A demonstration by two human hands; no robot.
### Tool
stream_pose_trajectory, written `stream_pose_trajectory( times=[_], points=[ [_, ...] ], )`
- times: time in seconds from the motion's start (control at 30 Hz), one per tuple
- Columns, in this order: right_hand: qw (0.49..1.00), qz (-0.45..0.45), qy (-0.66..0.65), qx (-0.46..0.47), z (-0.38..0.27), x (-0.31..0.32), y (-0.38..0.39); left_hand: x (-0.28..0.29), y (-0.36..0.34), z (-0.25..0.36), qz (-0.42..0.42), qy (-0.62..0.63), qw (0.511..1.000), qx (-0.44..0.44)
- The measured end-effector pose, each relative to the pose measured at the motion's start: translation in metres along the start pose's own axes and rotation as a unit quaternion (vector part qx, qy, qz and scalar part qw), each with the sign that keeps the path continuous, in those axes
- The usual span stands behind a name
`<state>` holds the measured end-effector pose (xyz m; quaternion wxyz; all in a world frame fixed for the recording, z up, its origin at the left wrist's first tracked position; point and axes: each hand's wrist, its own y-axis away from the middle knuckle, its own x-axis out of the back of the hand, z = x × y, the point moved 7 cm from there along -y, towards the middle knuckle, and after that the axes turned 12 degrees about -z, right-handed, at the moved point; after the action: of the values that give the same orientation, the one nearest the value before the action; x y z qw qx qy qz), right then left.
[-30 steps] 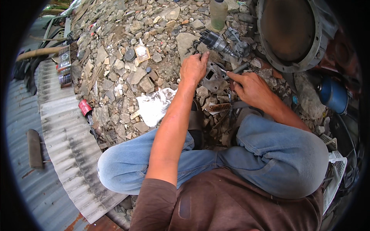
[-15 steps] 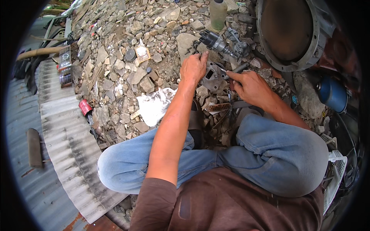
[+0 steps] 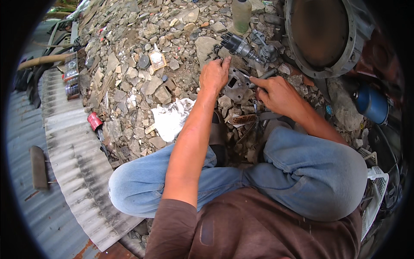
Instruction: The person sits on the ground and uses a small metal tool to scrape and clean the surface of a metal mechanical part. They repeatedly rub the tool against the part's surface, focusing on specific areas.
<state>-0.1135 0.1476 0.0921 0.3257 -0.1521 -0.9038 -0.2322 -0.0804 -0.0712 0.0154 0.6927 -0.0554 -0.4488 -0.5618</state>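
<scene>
My left hand (image 3: 214, 73) is closed at the left edge of a grey metal plate (image 3: 236, 91) with a rectangular opening, its fingertips partly hidden. My right hand (image 3: 276, 95) grips a thin metal tool (image 3: 246, 76), index finger extended along it toward the plate's upper edge. Just beyond lies a dark cylindrical metal assembly (image 3: 239, 46) beside a grey pump-like part (image 3: 268, 52). A dark rod (image 3: 269, 73) lies by the plate. A spanner (image 3: 255, 105) and a perforated rusty strip (image 3: 242, 119) lie below it, near my feet.
Stony rubble surrounds me, with a white cloth (image 3: 170, 118), a murky bottle (image 3: 241, 19) and a red can (image 3: 95, 121). A large round casing (image 3: 321, 36), blue canister (image 3: 371, 105) and white crate (image 3: 375, 190) sit right. Corrugated sheets (image 3: 77, 159) lie left.
The view has shifted very slightly. Both hands stay at the metal plate in almost the same grip, with only small movement.
</scene>
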Motion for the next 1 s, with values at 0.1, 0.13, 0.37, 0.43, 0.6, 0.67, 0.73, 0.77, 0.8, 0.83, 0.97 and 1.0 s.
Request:
stream_pose_trajectory(
  times=[0.1,0.13,0.37,0.43,0.6,0.67,0.73,0.77,0.8,0.83,0.97,1.0],
  points=[
    [1.000,-0.007,-0.004,-0.013,-0.0035,0.0018,-0.0008,-0.0018,0.0025,0.0011,0.005,-0.014,1.000,0.001],
    [1.000,-0.003,-0.009,-0.007,-0.0001,0.0003,0.0028,-0.0011,0.0021,0.0021,0.008,-0.022,1.000,0.001],
    [1.000,0.008,-0.006,0.007,-0.0056,0.0022,0.0053,-0.0003,0.0003,-0.0003,0.006,-0.013,1.000,-0.005],
    [1.000,0.008,-0.002,0.006,-0.0076,0.0044,0.0026,-0.0001,0.0014,0.0019,0.004,-0.005,1.000,-0.003],
    [1.000,0.020,-0.010,0.020,-0.0049,0.0017,0.0027,-0.0003,0.0004,0.0003,0.002,-0.009,1.000,0.000],
    [1.000,0.008,-0.006,-0.003,-0.0057,0.0024,0.0011,0.0003,-0.0008,-0.0017,0.010,-0.012,1.000,-0.002],
    [1.000,0.006,-0.002,-0.010,-0.0048,0.0018,0.0002,-0.0004,0.0000,0.0014,0.002,-0.009,1.000,-0.002],
    [1.000,0.005,0.000,-0.012,-0.0041,0.0013,0.0003,-0.0009,0.0008,0.0028,-0.002,-0.008,1.000,-0.002],
    [1.000,0.009,-0.001,-0.007,-0.0040,0.0013,0.0004,-0.0003,0.0007,0.0023,0.001,-0.008,1.000,-0.004],
    [1.000,0.012,-0.002,-0.002,-0.0029,0.0002,0.0016,-0.0005,0.0008,0.0020,0.005,-0.008,1.000,-0.006],
    [1.000,-0.006,-0.010,-0.020,-0.0019,0.0002,-0.0037,-0.0007,-0.0004,0.0004,-0.004,0.005,1.000,0.002],
    [1.000,0.001,-0.009,-0.013,-0.0021,0.0007,-0.0027,0.0000,-0.0003,0.0007,0.002,0.000,1.000,-0.001]
  ],
)
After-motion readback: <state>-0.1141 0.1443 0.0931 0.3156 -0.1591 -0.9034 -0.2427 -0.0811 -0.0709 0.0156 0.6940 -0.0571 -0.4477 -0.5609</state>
